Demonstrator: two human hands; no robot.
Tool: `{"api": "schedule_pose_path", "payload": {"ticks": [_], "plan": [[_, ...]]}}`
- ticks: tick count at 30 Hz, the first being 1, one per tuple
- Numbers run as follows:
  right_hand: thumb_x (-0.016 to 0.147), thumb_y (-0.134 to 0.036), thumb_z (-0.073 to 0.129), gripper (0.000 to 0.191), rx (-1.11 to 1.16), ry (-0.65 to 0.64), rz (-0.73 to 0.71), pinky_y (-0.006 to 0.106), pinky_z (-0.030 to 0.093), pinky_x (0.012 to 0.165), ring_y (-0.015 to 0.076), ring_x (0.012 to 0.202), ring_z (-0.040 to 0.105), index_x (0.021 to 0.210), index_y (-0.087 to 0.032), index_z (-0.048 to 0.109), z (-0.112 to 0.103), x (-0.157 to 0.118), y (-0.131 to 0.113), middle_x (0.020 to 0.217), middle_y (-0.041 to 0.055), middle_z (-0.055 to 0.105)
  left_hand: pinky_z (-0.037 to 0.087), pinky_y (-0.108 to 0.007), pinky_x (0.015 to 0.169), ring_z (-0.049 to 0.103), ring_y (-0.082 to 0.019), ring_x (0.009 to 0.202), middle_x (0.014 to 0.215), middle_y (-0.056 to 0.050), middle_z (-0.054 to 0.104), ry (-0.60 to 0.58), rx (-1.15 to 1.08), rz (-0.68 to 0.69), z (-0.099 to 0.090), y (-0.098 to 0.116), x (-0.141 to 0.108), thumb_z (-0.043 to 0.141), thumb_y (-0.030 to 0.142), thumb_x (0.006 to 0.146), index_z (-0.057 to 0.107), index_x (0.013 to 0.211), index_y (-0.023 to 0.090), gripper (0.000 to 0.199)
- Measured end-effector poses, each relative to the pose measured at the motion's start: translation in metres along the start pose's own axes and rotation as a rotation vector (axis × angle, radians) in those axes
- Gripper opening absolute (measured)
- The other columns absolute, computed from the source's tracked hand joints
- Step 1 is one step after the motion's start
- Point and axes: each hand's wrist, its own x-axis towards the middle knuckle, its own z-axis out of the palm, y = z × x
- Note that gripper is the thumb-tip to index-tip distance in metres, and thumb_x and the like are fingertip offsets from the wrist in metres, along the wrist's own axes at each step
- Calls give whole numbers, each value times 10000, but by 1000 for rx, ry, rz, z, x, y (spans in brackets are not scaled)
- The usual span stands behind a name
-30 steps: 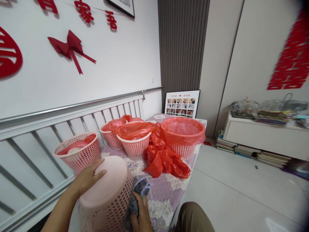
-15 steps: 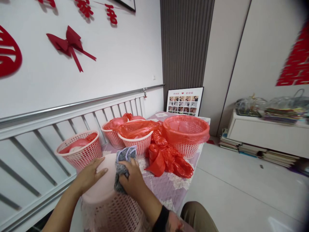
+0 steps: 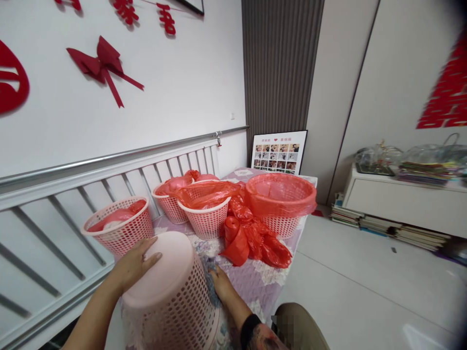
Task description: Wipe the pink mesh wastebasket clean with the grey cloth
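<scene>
A pink plastic basket [image 3: 168, 282] stands upside down before me, its solid base facing up and its sides full of holes. My left hand [image 3: 133, 265] grips the left edge of that base, with thumb and index finger showing on top; the other fingers are hidden. My right hand [image 3: 222, 287] is closed on a grey-blue cloth [image 3: 211, 279] and presses it against the basket's right side. Part of the cloth is hidden between hand and basket.
Behind stand a basket with red plastic inside [image 3: 120, 226], a bag-topped basket [image 3: 207, 221] and a red-lined basket [image 3: 282, 214]. A roll of red bags [image 3: 235, 240] lies on the lace-patterned tablecloth [image 3: 251, 287]. A white radiator [image 3: 65, 238] runs along the left.
My right hand has moved the cloth from the basket's base down to its right side. The left hand stays at the left edge of the base.
</scene>
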Motion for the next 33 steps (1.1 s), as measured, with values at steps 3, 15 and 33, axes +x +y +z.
{"api": "schedule_pose_path", "payload": {"ticks": [3, 15, 33], "plan": [[781, -553, 551, 484, -22, 41, 52, 507, 496, 988, 318, 1031, 698, 982, -162, 751, -7, -25, 24, 984, 117, 776, 370, -452, 1158, 495, -307, 1361, 1458, -137, 550, 7, -6, 5, 0, 0, 0, 475, 660, 851, 529, 1408, 141, 763], [862, -242, 570, 500, -191, 93, -210, 432, 456, 1105, 260, 1289, 560, 1362, -250, 578, 21, -92, -17, 1371, 87, 617, 334, -471, 1175, 486, -303, 1365, 1463, -149, 541, 1, -3, 9, 1, 1, -1, 457, 651, 860, 528, 1401, 140, 747], [823, -385, 525, 482, -80, 130, -3, 541, 427, 1097, 324, 1186, 631, 1201, -133, 684, 4, -62, 47, 1215, 174, 696, 305, -447, 1196, 451, -303, 1395, 1486, -150, 515, -17, 13, -10, -1, 3, 0, 441, 653, 867, 491, 1435, 104, 791]]}}
